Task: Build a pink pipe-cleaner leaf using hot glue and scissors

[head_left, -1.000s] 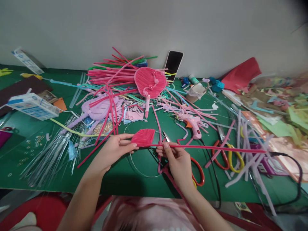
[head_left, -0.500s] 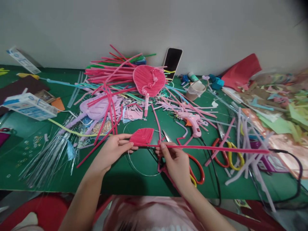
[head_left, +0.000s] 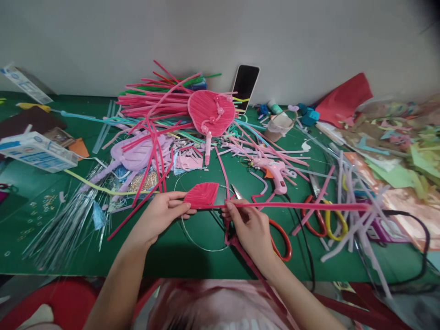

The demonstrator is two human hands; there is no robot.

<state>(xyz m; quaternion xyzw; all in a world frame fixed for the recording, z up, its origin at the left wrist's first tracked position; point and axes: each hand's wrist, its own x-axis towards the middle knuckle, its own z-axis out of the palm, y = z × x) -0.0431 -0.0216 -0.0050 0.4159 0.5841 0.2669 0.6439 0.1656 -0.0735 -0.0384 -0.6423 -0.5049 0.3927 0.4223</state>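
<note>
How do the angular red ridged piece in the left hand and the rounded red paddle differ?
The angular red ridged piece is held in the left hand; no hand touches the rounded red paddle. The piece has a plain face, while the paddle has pink decorations and a pink handle. The piece looks smaller than the paddle. Both are red and ridged.

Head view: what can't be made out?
All head view:
Left hand: some fingertips hidden behind the pink piece.
Nearest scissors: middle hidden by the right hand.
Purple item, left edge: cut off by the frame.
Lower blue-white box: print too blurred to read.
</note>
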